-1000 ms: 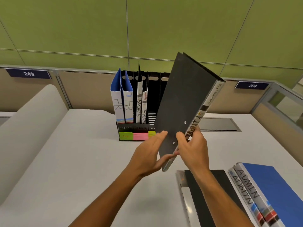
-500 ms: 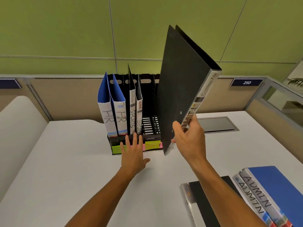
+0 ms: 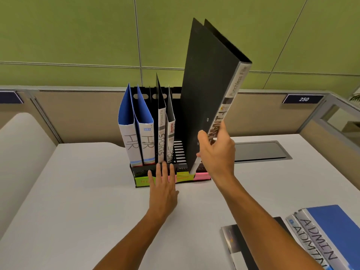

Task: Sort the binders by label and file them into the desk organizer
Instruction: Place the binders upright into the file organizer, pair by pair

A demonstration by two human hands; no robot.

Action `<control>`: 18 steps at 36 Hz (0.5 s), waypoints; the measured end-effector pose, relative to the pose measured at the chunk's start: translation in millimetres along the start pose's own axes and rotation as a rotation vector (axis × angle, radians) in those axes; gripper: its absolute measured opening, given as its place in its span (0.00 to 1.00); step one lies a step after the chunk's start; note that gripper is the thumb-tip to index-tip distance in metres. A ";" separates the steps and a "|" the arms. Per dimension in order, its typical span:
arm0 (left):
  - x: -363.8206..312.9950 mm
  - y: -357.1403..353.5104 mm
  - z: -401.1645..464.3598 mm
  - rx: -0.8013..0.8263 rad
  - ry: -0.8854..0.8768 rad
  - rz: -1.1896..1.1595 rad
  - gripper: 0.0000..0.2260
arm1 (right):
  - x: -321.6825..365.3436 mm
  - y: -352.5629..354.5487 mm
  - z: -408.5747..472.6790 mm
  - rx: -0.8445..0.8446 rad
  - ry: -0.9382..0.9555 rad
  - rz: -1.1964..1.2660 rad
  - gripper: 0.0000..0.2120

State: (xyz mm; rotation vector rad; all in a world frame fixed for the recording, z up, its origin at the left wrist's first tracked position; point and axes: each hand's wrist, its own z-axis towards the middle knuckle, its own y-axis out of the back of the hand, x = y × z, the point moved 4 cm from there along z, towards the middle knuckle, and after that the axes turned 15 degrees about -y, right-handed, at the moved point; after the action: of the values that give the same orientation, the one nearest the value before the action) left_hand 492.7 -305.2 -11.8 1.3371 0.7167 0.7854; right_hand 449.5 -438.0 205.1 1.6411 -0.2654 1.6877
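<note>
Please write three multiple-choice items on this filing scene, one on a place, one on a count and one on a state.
1. Where do the ADMIN binders lie?
A. in the desk organizer
B. flat on the desk, near right
C. on the partition

2. How many binders marked HR stand in the desk organizer?
A. one
B. two
C. four

3. What does the left hand do?
A. rests with straight fingers against the organizer's front
B. grips the black binder
C. hangs off the desk

Key: 1 B, their spines show beside the right arm. 2 B, two blue HR binders stand leftmost. 3 A, only the right hand grips the black binder.
</note>
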 end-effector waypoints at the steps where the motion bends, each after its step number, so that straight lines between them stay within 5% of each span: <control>1: 0.5 -0.9 0.7 0.002 0.000 -0.004 0.43 | 2.3 2.2 -1.7 -0.017 0.012 0.018 0.20; 9: 7.1 -7.8 2.3 -0.029 0.001 -0.035 0.46 | 4.0 42.4 -45.7 -0.214 0.158 0.080 0.18; 18: 0.3 -4.9 2.9 0.008 0.020 -0.050 0.45 | -0.4 11.8 -18.1 -0.104 0.203 -0.024 0.20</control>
State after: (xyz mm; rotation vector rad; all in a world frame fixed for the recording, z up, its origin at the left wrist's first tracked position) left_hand 495.6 -306.9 -16.3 1.3148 0.7668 0.7572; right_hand 428.1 -435.2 206.0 1.3808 -0.2288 1.7767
